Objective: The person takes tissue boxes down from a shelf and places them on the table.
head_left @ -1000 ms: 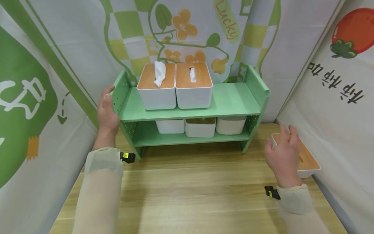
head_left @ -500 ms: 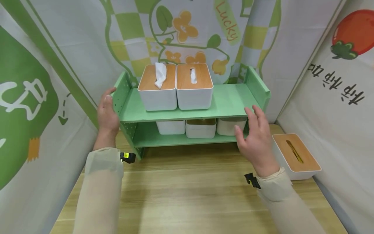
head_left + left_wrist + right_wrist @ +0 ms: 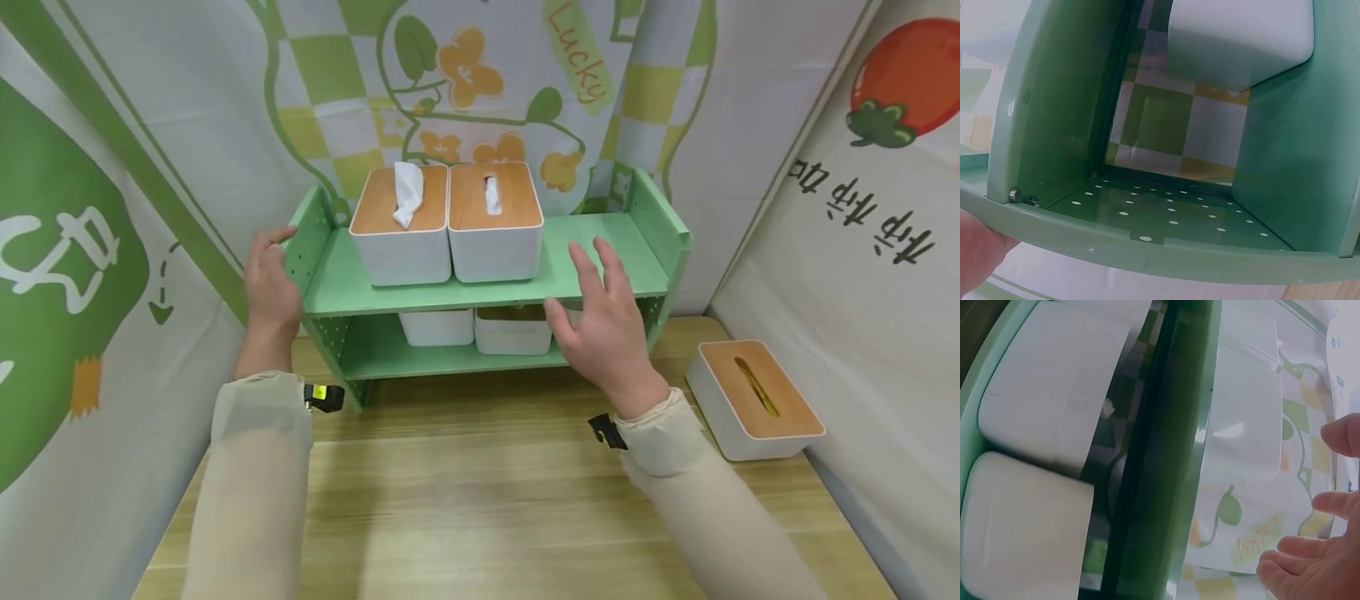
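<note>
Presently the left hand (image 3: 272,287) rests against the outer side of the left panel (image 3: 306,248) of a green shelf (image 3: 345,277), its fingers relaxed and the fingertips at the panel's edge. The right hand (image 3: 606,343) is raised in front of the shelf's right half, fingers spread wide, holding nothing. Two white boxes with wooden lids stand side by side on the upper board: the left box (image 3: 408,257) has a tissue (image 3: 408,193) poking up from its slot, while the right box (image 3: 495,254) shows white tissue within its slot. Below them, on the lower board, sit a white bin (image 3: 437,328), a middle bin (image 3: 513,337) and a third bin (image 3: 1029,531), which the right hand mostly hides in the head view. Another wooden-lidded box (image 3: 753,417) stands on the desk (image 3: 465,492), to the right of the shelf.
</note>
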Motion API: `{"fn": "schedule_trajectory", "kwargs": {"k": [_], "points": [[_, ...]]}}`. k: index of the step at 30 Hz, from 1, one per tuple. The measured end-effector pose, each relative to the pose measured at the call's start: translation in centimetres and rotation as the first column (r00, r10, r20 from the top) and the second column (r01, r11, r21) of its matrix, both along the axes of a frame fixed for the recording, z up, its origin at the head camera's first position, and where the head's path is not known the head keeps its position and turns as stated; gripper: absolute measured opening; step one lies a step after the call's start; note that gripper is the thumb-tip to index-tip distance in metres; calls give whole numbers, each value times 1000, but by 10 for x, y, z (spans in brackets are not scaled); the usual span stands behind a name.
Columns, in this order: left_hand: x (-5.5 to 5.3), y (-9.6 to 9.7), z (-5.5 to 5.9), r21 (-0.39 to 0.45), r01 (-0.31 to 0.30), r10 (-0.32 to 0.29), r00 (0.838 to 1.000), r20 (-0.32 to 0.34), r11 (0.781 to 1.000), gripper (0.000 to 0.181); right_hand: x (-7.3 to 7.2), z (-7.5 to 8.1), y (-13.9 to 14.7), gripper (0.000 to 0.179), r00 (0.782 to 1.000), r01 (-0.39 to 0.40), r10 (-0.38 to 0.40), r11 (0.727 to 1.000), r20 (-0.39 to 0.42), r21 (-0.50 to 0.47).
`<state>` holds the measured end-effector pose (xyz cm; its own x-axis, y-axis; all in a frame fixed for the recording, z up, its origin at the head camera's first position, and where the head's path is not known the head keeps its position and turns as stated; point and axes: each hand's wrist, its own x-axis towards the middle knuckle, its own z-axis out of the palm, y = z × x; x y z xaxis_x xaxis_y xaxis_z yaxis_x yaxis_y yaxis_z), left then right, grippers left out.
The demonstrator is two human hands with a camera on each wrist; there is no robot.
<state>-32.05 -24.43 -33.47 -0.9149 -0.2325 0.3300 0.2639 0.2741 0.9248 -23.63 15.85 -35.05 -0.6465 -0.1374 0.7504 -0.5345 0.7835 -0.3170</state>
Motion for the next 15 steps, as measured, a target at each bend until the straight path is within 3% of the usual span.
{"fn": "schedule_trajectory", "kwargs": {"k": [8,15], "points": [[0,-1,1,-30,-7,8,1000,20,1000,54,-11,6,-15,75,989,-25,21,999,147,24],[0,-3,-1,-2,9,-8,999,34,1000,55,-22,17,-25,80,976,-52,40,997,214,50]]}}
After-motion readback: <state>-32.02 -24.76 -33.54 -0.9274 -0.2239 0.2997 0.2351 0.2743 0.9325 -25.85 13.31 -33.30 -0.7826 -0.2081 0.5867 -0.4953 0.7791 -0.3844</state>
